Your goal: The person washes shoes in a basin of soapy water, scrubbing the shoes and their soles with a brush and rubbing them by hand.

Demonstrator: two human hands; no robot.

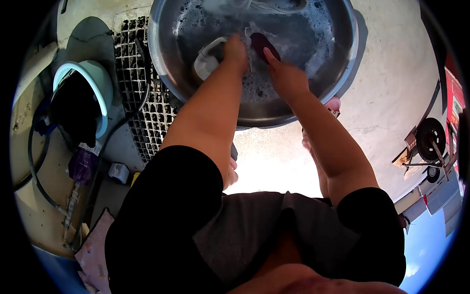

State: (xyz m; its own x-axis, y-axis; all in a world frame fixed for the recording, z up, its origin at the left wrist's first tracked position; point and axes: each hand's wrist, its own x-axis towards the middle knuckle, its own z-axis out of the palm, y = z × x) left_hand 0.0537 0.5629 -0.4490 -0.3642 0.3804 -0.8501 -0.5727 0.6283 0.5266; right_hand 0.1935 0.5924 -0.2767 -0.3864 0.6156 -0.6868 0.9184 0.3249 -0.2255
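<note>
Brush (pixel 262 46), or so it looked, dark red and long, was in soapy water (pixel 320 55) inside a big metal tub (pixel 264 115). It lay just ahead of the right hand (pixel 290 79), its long side slanting away from the person and to the left. The right hand was nearer and had hold of its near end, mostly closed, with one finger along it. The left hand (pixel 236 54) was close to the far end, with its fingers pointing down; I cannot tell how open they were or what they held. A white thing (pixel 206 66), perhaps a shoe, was just left of that hand. White cords (pixel 259 6) lay at the tub's far side, with bubbles around the edges. To the left were a metal grate (pixel 134 90) and a pale blue bucket (pixel 100 88) with something black (pixel 76 105) in it.
</note>
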